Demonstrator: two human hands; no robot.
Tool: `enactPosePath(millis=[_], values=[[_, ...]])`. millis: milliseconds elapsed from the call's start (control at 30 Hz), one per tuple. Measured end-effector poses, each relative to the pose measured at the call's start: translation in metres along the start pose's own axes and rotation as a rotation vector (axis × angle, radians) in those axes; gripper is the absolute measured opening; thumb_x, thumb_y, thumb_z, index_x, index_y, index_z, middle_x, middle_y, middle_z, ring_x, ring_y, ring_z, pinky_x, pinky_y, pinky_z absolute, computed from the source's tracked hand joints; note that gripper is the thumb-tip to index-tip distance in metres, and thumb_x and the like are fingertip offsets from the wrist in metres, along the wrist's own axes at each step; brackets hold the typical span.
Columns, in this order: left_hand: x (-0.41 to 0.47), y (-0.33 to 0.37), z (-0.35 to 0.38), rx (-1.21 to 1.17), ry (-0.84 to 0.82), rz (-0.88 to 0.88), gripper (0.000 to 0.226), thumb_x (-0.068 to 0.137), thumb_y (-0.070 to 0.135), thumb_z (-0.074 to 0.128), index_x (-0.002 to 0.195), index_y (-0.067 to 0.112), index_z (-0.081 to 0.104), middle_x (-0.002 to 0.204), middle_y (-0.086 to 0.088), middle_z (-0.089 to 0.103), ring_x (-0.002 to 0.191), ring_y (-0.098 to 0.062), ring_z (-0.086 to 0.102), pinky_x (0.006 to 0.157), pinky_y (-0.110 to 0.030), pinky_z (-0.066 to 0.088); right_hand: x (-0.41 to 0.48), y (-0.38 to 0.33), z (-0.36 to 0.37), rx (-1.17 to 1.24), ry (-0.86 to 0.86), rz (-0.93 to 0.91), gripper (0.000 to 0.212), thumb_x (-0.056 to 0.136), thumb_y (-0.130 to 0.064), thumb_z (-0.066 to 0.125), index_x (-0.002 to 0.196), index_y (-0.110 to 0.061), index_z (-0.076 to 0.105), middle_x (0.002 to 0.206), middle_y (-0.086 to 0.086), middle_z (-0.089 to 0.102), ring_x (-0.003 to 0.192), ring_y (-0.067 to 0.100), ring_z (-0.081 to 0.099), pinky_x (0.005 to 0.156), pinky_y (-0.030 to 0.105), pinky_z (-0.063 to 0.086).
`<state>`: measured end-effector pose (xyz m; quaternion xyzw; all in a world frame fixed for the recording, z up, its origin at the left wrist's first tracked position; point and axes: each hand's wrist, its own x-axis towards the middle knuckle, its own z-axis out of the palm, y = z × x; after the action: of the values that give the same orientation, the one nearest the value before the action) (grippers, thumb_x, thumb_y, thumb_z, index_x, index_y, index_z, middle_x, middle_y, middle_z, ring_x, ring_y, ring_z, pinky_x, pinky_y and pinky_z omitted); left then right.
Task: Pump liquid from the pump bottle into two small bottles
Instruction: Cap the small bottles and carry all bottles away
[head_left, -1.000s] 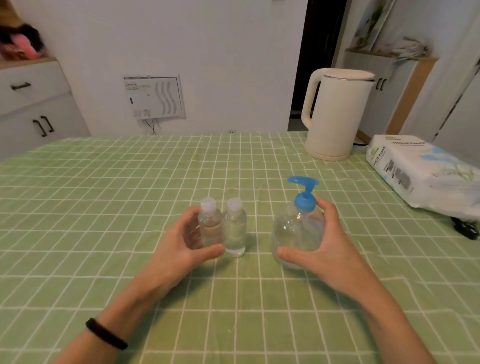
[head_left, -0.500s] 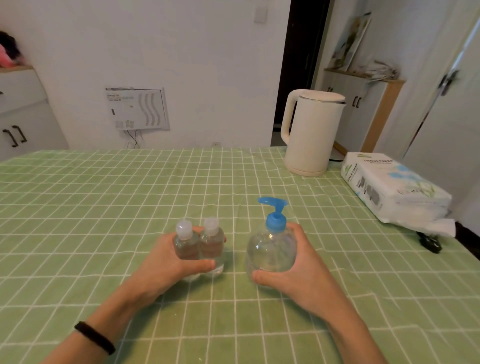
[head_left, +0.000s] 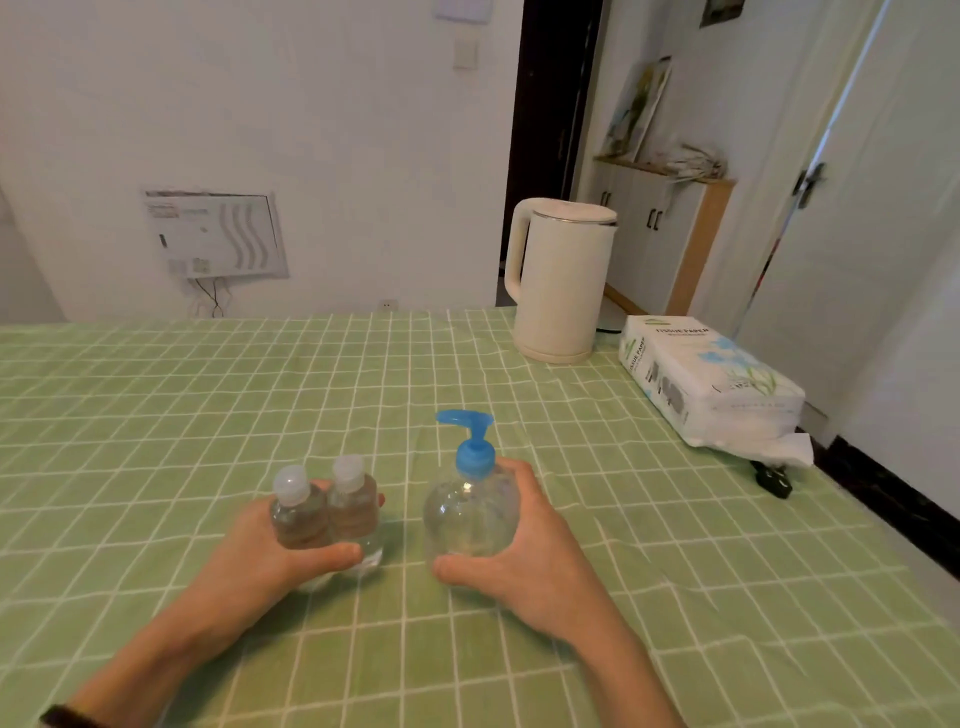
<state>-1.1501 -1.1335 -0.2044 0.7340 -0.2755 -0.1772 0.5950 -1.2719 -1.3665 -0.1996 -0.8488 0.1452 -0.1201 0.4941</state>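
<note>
Left hand (head_left: 275, 551): our fingers wrap both small bottles (head_left: 324, 512), caps on.
Right hand (head_left: 524, 561): our fingers grip the pump bottle (head_left: 470, 512), upright on the tablecloth (head_left: 156, 415).

Table (head_left: 156, 415) fills the lower view, wall behind it. Two small bottles (head_left: 324, 512) stand side by side, touching, near the front middle of the table, caps on. Left hand (head_left: 270, 551) wraps around both from the left, thumb in front, fingers behind. Pump bottle (head_left: 470, 512) stands upright just right of them, apart from them, spout pointing left. Right hand (head_left: 524, 561) cups it from the right side. Kettle (head_left: 558, 280) stands at the far edge of the table, behind and right of the pump bottle. Tissue pack (head_left: 711, 384) lies right of the kettle, near the table's right edge. Cabinet (head_left: 660, 234) stands behind the kettle, off the table.
</note>
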Motion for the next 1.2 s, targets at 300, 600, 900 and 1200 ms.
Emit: enactPosePath(millis=[300,600,900,1200], values=[[-0.054,0.012,-0.002,-0.063,0.178,-0.039,0.059,0.062,0.035,0.094,0.118,0.027,0.079,0.118,-0.002,0.081,0.111,-0.022,0.077,0.104,-0.046,0.056,-0.013,-0.015,0.005,-0.021,-0.029,-0.012,0.092,0.046,-0.058,0.086,0.125,-0.054,0.039,0.120,-0.022,0.061,0.102,0.000,0.062,0.090,0.035,0.055],[-0.200,0.037,-0.040,-0.142,0.371,-0.015,0.050,0.074,0.008,0.087,0.120,0.025,0.078,0.123,-0.009,0.079,0.117,-0.029,0.075,0.097,-0.031,0.060,-0.050,-0.067,0.050,0.175,-0.361,-0.132,0.081,0.043,-0.064,0.089,0.114,-0.058,0.051,0.113,-0.029,0.068,0.100,-0.008,0.067,0.084,0.028,0.051],[-0.355,0.043,-0.042,-0.142,0.689,-0.079,0.047,0.075,-0.002,0.084,0.118,0.016,0.077,0.121,-0.010,0.079,0.114,-0.028,0.076,0.093,-0.025,0.059,-0.118,-0.111,0.123,0.353,-0.756,-0.192,0.082,0.050,-0.063,0.090,0.119,-0.048,0.050,0.109,-0.013,0.075,0.095,0.007,0.074,0.083,0.037,0.051],[-0.496,0.028,-0.001,-0.169,1.131,-0.273,0.040,0.078,0.009,0.090,0.114,0.025,0.079,0.113,-0.009,0.082,0.110,-0.027,0.078,0.099,-0.049,0.061,-0.198,-0.139,0.193,0.434,-1.128,-0.163,0.083,0.050,-0.065,0.090,0.125,-0.046,0.060,0.121,0.001,0.073,0.108,0.026,0.072,0.092,0.049,0.053]])
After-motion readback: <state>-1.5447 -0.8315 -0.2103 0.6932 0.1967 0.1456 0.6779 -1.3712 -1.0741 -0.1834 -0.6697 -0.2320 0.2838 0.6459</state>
